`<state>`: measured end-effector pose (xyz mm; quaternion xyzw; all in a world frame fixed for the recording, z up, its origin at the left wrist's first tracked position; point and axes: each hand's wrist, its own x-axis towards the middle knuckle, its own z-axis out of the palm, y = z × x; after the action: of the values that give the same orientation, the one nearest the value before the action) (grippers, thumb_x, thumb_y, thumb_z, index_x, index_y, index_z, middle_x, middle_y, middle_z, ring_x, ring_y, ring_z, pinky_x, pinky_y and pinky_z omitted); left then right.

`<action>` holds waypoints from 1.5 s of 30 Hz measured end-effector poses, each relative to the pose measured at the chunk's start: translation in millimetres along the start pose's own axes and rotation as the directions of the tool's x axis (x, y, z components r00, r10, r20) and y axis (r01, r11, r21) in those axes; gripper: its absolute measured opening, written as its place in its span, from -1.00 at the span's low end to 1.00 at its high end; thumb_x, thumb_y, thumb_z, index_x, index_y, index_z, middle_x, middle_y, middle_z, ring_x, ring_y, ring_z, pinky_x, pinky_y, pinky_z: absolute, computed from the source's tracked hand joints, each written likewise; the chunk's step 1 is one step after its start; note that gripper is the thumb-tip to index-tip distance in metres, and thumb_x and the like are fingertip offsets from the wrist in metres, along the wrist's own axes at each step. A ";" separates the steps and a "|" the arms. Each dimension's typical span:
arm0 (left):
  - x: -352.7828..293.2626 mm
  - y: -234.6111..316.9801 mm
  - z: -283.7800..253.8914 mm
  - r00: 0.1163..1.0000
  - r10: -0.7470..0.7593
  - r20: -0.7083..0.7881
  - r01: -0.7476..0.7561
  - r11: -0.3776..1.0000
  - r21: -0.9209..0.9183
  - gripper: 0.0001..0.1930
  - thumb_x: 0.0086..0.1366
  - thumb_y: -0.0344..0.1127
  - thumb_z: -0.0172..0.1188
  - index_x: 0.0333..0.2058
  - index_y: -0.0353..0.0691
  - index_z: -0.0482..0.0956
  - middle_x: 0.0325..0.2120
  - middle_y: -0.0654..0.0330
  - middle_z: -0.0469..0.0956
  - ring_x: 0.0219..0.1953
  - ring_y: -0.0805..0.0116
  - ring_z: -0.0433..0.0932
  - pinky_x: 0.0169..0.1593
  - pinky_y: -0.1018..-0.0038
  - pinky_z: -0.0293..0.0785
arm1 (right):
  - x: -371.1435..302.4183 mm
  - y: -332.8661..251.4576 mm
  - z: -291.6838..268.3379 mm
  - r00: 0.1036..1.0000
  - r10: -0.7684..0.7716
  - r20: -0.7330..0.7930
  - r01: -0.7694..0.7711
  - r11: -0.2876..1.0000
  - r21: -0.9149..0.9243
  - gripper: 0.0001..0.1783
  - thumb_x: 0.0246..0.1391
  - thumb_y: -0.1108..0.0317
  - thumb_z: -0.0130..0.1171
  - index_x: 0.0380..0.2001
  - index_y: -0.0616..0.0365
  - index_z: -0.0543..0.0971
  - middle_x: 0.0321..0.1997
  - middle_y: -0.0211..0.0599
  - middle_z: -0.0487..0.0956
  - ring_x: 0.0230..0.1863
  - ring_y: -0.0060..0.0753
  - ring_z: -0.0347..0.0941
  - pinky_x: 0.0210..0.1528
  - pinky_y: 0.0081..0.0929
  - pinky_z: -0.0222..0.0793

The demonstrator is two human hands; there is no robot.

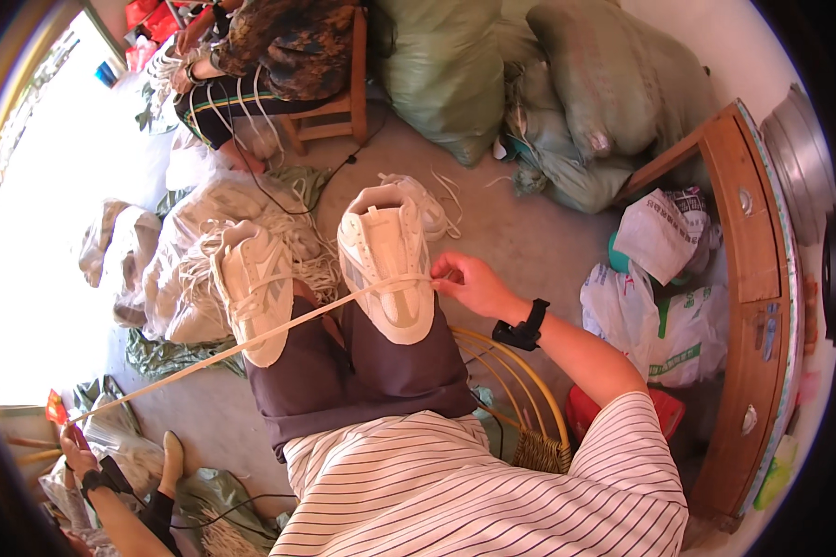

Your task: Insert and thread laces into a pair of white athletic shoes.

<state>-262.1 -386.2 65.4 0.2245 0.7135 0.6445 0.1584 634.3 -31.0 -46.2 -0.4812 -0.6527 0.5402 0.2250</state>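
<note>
Two cream-and-grey sneakers rest on my dark-trousered knees, toes toward me. Across the front of the right sneaker (373,243), low over its tongue, runs a long flat cream shoelace (204,356). The lace stretches taut to the far lower left, where my left hand (80,455) is closed on it. Beside the right sneaker's outer edge, my right hand (474,284) pinches the lace between thumb and fingers. The left sneaker (253,286) sits tilted, with lace across its front; neither hand touches it. A further pale shoe (420,206) shows behind the right sneaker.
Bagged shoes (195,246) and loose laces lie on the floor beyond my knees. A seated person (279,56) handles laces at the upper left. Large green sacks (446,74) stand at the back. To my right are a wooden desk (748,232) and plastic bags (683,325).
</note>
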 end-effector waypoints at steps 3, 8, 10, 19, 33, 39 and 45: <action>-1.4 -5.0 2.5 1.000 0.013 -0.003 -0.013 0.999 0.047 -0.52 0.42 -0.02 -0.06 0.09 -0.29 0.40 0.07 0.15 0.43 0.14 0.38 0.40 0.24 0.50 0.35 | 1.2 5.4 -4.1 0.993 0.059 0.099 -0.067 0.995 0.080 -0.86 0.17 0.42 0.15 -0.22 0.19 0.48 -0.42 -0.41 0.56 -0.48 -0.62 0.43 -0.40 -0.61 0.36; 2.5 -6.2 -12.4 0.999 0.052 0.008 -0.053 0.994 0.095 -0.52 0.43 -0.02 -0.08 0.11 -0.29 0.38 0.09 0.13 0.41 0.16 0.36 0.39 0.25 0.49 0.33 | -5.0 -10.3 -11.2 0.953 0.217 0.211 -0.278 0.905 0.322 -0.83 0.20 0.36 0.15 -0.19 0.16 0.45 -0.47 -0.48 0.50 -0.58 -0.70 0.35 -0.50 -0.70 0.29; 2.9 -5.9 -16.1 0.997 0.067 0.043 -0.071 0.993 0.090 -0.52 0.43 -0.02 -0.08 0.11 -0.29 0.39 0.09 0.13 0.41 0.16 0.36 0.39 0.26 0.48 0.33 | -8.4 -13.8 -8.0 0.963 0.150 0.222 -0.207 0.943 0.260 -0.76 0.18 0.31 0.20 -0.18 0.18 0.44 -0.46 -0.50 0.49 -0.54 -0.69 0.34 -0.45 -0.67 0.30; 6.8 0.7 -2.2 0.999 -0.006 -0.038 0.005 0.999 -0.047 -0.58 0.42 -0.08 -0.02 0.05 -0.30 0.45 0.02 0.14 0.46 0.09 0.36 0.44 0.21 0.49 0.38 | -11.3 -10.9 -2.0 0.995 0.006 0.103 -0.008 1.000 0.015 -0.86 0.14 0.37 0.20 -0.32 0.22 0.52 -0.48 -0.47 0.51 -0.44 -0.62 0.40 -0.29 -0.59 0.35; 4.3 -4.5 -8.9 1.000 0.004 -0.009 -0.004 0.994 -0.109 -0.57 0.42 -0.06 0.01 0.06 -0.28 0.43 0.05 0.16 0.45 0.14 0.35 0.40 0.23 0.50 0.37 | -13.6 21.9 -29.6 0.993 -0.048 0.104 0.065 0.985 -0.162 -0.83 0.07 0.59 0.00 -0.33 0.27 0.58 -0.39 -0.22 0.63 -0.31 -0.38 0.54 -0.16 -0.44 0.41; 2.0 -3.3 -0.1 0.995 -0.047 -0.091 0.037 0.994 -0.105 -0.48 0.46 0.02 -0.13 0.10 -0.36 0.37 0.11 0.08 0.40 0.20 0.29 0.35 0.30 0.42 0.26 | -3.5 36.2 -20.5 0.995 -0.053 0.083 0.060 0.995 -0.074 -0.84 0.04 0.56 0.00 -0.42 0.24 0.60 -0.32 -0.16 0.60 -0.27 -0.30 0.51 -0.16 -0.39 0.39; -2.5 -1.3 4.1 0.997 0.074 0.022 -0.074 0.997 0.021 -0.61 0.41 -0.13 0.01 0.04 -0.30 0.46 0.01 0.14 0.47 0.07 0.35 0.45 0.20 0.49 0.40 | 6.8 49.1 -7.9 0.998 -0.049 0.040 0.053 0.994 -0.095 -0.83 0.15 0.44 0.01 -0.30 0.28 0.56 -0.23 -0.13 0.59 -0.20 -0.28 0.51 -0.17 -0.38 0.39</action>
<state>-258.0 -384.1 63.5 0.2593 0.7099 0.6398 0.1395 656.6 -23.5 -90.5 -0.4644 -0.6940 0.5114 0.2031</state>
